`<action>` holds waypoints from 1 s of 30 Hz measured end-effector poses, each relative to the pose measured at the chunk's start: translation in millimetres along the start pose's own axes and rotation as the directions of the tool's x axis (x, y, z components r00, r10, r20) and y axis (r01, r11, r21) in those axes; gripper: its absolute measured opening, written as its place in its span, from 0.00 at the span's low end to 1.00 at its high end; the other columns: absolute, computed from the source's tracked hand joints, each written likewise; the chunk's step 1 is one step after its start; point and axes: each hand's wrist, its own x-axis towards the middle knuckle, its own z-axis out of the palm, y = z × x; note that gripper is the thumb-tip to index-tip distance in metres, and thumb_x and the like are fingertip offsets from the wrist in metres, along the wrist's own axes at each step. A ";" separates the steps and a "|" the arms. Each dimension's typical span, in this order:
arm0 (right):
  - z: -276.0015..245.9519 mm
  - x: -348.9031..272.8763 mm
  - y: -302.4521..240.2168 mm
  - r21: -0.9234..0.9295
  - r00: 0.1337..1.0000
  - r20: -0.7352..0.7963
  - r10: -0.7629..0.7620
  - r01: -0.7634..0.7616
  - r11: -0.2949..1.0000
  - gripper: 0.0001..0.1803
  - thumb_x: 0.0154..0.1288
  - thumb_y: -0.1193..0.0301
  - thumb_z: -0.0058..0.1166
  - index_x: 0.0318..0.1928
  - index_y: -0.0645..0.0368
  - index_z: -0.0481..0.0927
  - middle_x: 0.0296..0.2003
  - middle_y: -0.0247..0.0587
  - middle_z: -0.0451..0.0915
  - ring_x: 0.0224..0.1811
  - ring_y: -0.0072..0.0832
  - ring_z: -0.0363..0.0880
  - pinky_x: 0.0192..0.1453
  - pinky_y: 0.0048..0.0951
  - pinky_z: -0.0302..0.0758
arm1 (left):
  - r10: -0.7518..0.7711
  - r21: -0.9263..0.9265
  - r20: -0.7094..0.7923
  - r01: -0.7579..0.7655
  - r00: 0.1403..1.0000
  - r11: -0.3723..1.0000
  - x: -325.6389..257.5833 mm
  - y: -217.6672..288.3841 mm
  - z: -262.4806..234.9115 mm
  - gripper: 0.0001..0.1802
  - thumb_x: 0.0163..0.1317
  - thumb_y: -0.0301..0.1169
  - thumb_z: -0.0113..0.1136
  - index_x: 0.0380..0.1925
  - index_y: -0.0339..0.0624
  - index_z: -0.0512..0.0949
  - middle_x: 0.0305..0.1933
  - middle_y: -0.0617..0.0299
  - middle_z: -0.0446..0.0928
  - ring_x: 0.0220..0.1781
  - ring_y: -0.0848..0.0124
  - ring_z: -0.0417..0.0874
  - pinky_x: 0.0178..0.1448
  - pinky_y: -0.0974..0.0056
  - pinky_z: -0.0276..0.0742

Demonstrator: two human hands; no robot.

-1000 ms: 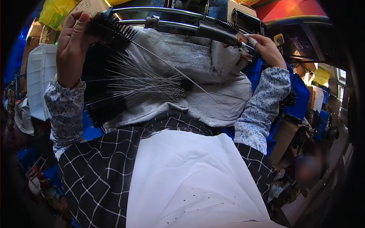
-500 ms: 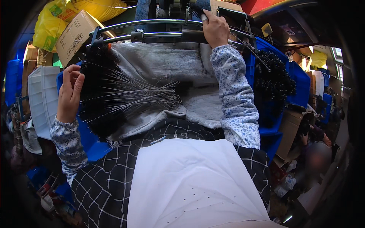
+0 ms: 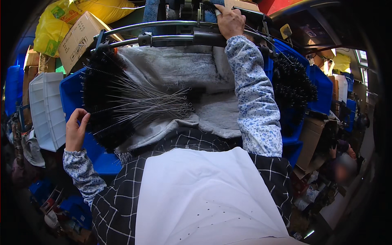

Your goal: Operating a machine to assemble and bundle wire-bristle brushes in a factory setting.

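Fan of black bottle brushes with thin twisted-wire handles (image 3: 122, 107), lying across the grey cloth-covered surface (image 3: 204, 81), bristle ends to the left over the blue plastic bin (image 3: 71, 92), wire tips pointing right toward the middle. Left hand (image 3: 76, 130) at the lower left edge of the bristle pile, fingers (image 3: 83, 117) loosely curled and pinching at one or two bristle heads, not a full grip. Best to pick by the bristle end one at a time here, since those wires overlap and probably snag if yanked sideways; pulling along the wire's own line looks safer.

Right hand (image 3: 230, 20) way up top, fingers closed around a dark handle on the metal machine with the curved chrome bars (image 3: 163, 36), well apart from the pile. Worth keeping that sleeve off the wire tips.

Second heap of black brushes (image 3: 292, 83) in the blue bin on the right. White plastic crate (image 3: 45, 106) and cardboard box (image 3: 77, 36) off to the left, yellow bags (image 3: 61, 16) behind. White apron over a checked shirt (image 3: 204, 196) below.
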 end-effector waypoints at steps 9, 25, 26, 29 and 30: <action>6.0 10.4 8.4 0.008 0.994 -0.032 -0.101 0.101 0.995 0.19 0.56 0.69 0.38 0.49 0.43 0.67 0.46 0.38 0.69 0.57 0.34 0.55 0.57 0.56 0.46 | 0.073 -0.304 -0.241 -0.147 0.968 0.941 22.3 2.8 -2.5 0.08 0.62 0.32 0.40 0.33 0.38 0.66 0.30 0.67 0.66 0.34 0.80 0.66 0.38 0.78 0.61; 9.7 -7.3 -8.8 0.115 0.994 -0.070 0.088 -0.079 0.990 0.20 0.52 0.65 0.49 0.47 0.54 0.71 0.43 0.42 0.73 0.45 0.36 0.71 0.49 0.39 0.65 | 0.079 -0.411 -0.839 -0.721 0.539 0.558 52.3 8.4 -77.0 0.14 0.61 0.31 0.38 0.41 0.31 0.66 0.42 0.46 0.70 0.45 0.61 0.71 0.52 0.59 0.67; 5.9 -6.8 -11.3 0.114 0.993 -0.059 0.098 -0.091 0.989 0.20 0.52 0.65 0.48 0.47 0.54 0.71 0.43 0.42 0.73 0.45 0.36 0.71 0.49 0.39 0.65 | 0.178 -0.124 -0.869 -0.551 0.462 0.825 48.6 -5.9 -89.7 0.14 0.60 0.30 0.39 0.42 0.31 0.66 0.41 0.47 0.70 0.45 0.60 0.71 0.51 0.59 0.68; 2.5 -7.3 -20.1 0.097 0.991 -0.005 0.135 -0.134 0.986 0.20 0.52 0.65 0.48 0.47 0.55 0.71 0.43 0.41 0.73 0.45 0.36 0.71 0.48 0.41 0.65 | 0.257 0.090 -0.870 -0.376 0.421 0.922 36.5 -14.4 -96.6 0.13 0.55 0.22 0.45 0.41 0.29 0.66 0.42 0.48 0.70 0.44 0.61 0.72 0.48 0.62 0.71; 2.3 -6.5 -24.3 0.100 0.991 -0.003 0.134 -0.133 0.986 0.20 0.52 0.65 0.48 0.47 0.55 0.71 0.43 0.41 0.73 0.45 0.36 0.71 0.48 0.41 0.65 | 0.220 -0.001 -0.878 -0.461 0.425 0.888 32.9 -11.9 -97.7 0.14 0.49 0.15 0.51 0.39 0.29 0.67 0.42 0.49 0.69 0.42 0.62 0.73 0.44 0.66 0.74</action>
